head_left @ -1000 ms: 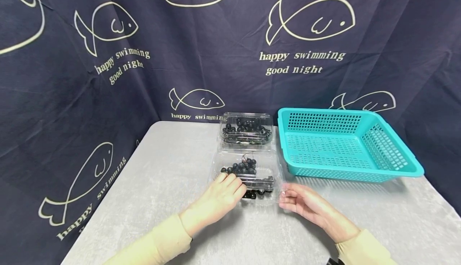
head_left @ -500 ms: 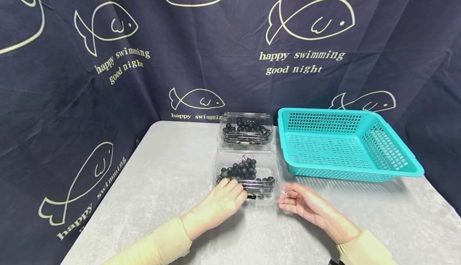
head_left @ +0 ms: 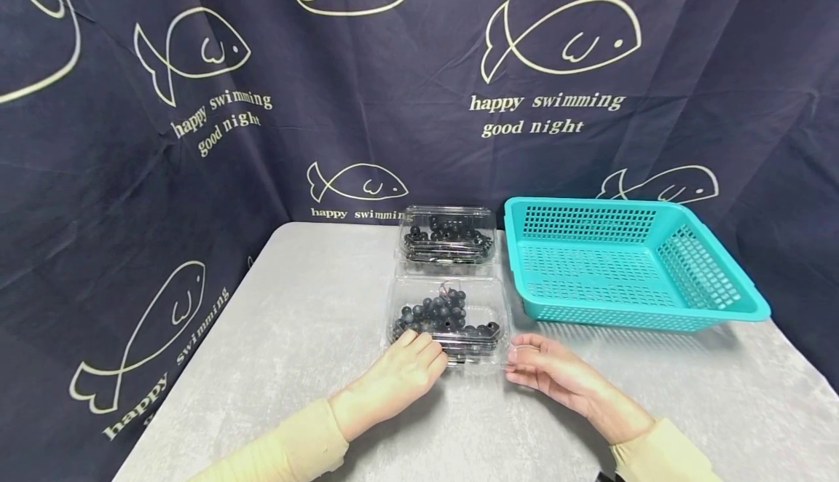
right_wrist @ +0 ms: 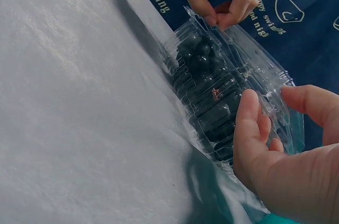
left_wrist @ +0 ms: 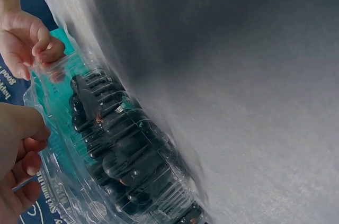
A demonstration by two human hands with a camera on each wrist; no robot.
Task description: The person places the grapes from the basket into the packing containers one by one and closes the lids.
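Observation:
A clear plastic clamshell box (head_left: 481,294) with dark grapes (head_left: 438,312) inside stands at the front of the table in the head view. My left hand (head_left: 401,374) pinches the front edge of its lid near the left corner. At the right front corner, my right hand (head_left: 557,374) grips the box between thumb and fingers. From the right wrist view, the thumb lies against the rim, while the fingers (right_wrist: 249,110) lie along the ribbed side. The left wrist view shows the lid rim (left_wrist: 63,166) beside the left fingertips. Whether the lid is fully pressed down, I cannot tell.
Directly behind is a second clear clamshell box (head_left: 448,238) of dark grapes. A turquoise perforated basket (head_left: 609,314) stands to the right on the grey table (head_left: 328,285). Dark blue curtains (head_left: 419,103) with fish drawings close off the back and sides.
My left hand and the lid's front edge have come down slightly toward the box's front. My right hand keeps its place at the corner, its fingers shifted a little. The head view has tilted slightly.

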